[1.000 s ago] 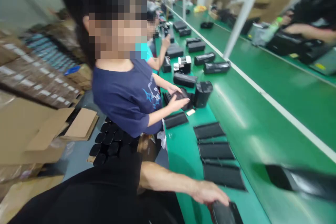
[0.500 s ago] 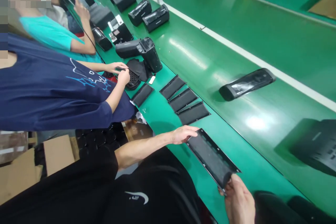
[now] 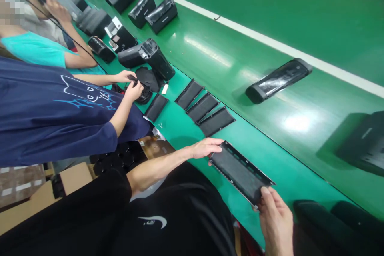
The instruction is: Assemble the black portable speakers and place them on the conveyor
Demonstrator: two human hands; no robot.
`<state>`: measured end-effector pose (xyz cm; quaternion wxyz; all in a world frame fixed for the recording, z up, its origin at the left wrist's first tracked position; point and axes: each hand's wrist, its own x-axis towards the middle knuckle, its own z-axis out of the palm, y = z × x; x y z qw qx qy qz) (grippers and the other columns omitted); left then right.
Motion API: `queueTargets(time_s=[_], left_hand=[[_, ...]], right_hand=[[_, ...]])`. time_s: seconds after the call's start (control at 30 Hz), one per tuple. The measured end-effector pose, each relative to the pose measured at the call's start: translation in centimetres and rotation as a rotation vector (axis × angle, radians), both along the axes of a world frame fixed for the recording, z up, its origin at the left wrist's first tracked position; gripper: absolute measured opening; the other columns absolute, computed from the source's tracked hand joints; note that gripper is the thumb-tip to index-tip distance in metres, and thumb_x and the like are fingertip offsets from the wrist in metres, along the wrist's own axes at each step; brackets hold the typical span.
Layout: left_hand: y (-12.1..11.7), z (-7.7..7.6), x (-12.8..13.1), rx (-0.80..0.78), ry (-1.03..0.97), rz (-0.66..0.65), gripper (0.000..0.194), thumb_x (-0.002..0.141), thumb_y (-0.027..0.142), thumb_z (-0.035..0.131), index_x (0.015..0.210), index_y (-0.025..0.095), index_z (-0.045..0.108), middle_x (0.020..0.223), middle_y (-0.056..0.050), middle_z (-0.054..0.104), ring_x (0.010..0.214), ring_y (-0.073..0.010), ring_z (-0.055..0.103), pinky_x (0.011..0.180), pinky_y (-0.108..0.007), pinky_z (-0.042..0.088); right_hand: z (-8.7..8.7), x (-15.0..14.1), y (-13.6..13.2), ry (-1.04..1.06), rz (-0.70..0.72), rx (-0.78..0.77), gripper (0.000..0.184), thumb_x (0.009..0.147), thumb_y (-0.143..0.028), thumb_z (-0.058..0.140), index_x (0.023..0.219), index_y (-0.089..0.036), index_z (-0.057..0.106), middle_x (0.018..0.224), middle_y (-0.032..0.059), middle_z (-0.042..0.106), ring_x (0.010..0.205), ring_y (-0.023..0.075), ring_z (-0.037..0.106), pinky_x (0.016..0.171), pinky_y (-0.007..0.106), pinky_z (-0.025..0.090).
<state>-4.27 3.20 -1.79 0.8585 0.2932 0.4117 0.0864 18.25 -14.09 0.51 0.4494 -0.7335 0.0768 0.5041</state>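
Note:
Between my hands is a black speaker grille panel [image 3: 240,174], a long rectangle with a hollow inner face and small tabs along its edges. My left hand [image 3: 207,149] grips its far left end, thumb on top. My right hand [image 3: 275,210] pinches the near right corner, thumb over the rim. The panel is held tilted above the green work surface [image 3: 192,153]. Beyond my left hand, several similar panels lie fanned out on that surface, the nearest of them a black panel [image 3: 217,121]. Fingers beneath the panel are partly hidden.
A black cylindrical speaker [image 3: 279,81] lies on the green conveyor belt [image 3: 228,68]; a larger speaker [image 3: 364,142] is at right. Dark rounded parts [image 3: 324,224] sit beside my right hand. At left, a co-worker's hands [image 3: 133,86] handle a black part. Cardboard boxes [image 3: 76,178] stand below.
Both hands keep their hold on the panel, which has turned slightly so its inner face shows more. The view has shifted; the co-workers and the speakers beside them appear further left.

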Motion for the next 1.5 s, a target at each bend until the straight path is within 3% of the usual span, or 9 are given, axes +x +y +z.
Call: queueTargets(time_s=[0.1, 0.3, 0.47, 0.7, 1.5], left_hand=[[0.2, 0.1, -0.2, 0.047, 0.024, -0.068, 0.053, 0.082, 0.040, 0.071, 0.128, 0.013, 0.069, 0.072, 0.001, 0.066, 0.048, -0.0084, 0.050, 0.046, -0.021, 0.038], [0.2, 0.0, -0.1, 0.045, 0.013, -0.054, 0.050, 0.083, 0.041, 0.070, 0.124, 0.012, 0.067, 0.075, 0.000, 0.065, 0.047, -0.0069, 0.050, 0.039, -0.017, 0.028], [0.3, 0.4, 0.0, 0.035, -0.006, -0.052, 0.044, 0.082, 0.040, 0.070, 0.117, 0.012, 0.067, 0.073, 0.001, 0.063, 0.047, -0.0080, 0.052, 0.038, -0.018, 0.029], [0.3, 0.3, -0.1, 0.034, -0.008, -0.046, 0.041, 0.078, 0.036, 0.071, 0.112, 0.013, 0.067, 0.078, 0.001, 0.065, 0.047, -0.0072, 0.052, 0.038, -0.018, 0.030], [0.2, 0.2, 0.6, 0.051, 0.049, -0.050, 0.025, 0.087, 0.037, 0.066, 0.098, 0.016, 0.063, 0.065, 0.003, 0.061, 0.045, -0.0079, 0.050, 0.035, -0.017, 0.031]], right_hand=[[-0.1, 0.2, -0.1, 0.012, 0.014, -0.002, 0.062, 0.053, -0.052, 0.100, 0.095, -0.019, 0.068, 0.070, -0.0041, 0.066, 0.055, 0.0115, 0.057, 0.047, 0.019, 0.043], [0.1, 0.1, 0.3, 0.023, -0.024, -0.033, 0.072, 0.043, -0.053, 0.102, 0.095, -0.019, 0.067, 0.075, -0.0015, 0.070, 0.058, 0.0135, 0.060, 0.049, 0.021, 0.045], [0.3, 0.1, 0.5, 0.019, 0.010, -0.013, 0.068, 0.048, -0.055, 0.101, 0.094, -0.019, 0.067, 0.072, -0.0031, 0.068, 0.055, 0.0120, 0.056, 0.045, 0.020, 0.040], [0.0, 0.2, 0.4, 0.022, 0.003, -0.022, 0.068, 0.046, -0.054, 0.101, 0.093, -0.019, 0.067, 0.074, -0.0022, 0.069, 0.058, 0.0131, 0.058, 0.050, 0.022, 0.042], [-1.5, 0.6, -0.8, 0.008, 0.096, 0.026, 0.058, 0.059, -0.055, 0.097, 0.092, -0.020, 0.065, 0.070, -0.0037, 0.066, 0.052, 0.0117, 0.054, 0.047, 0.022, 0.041]])
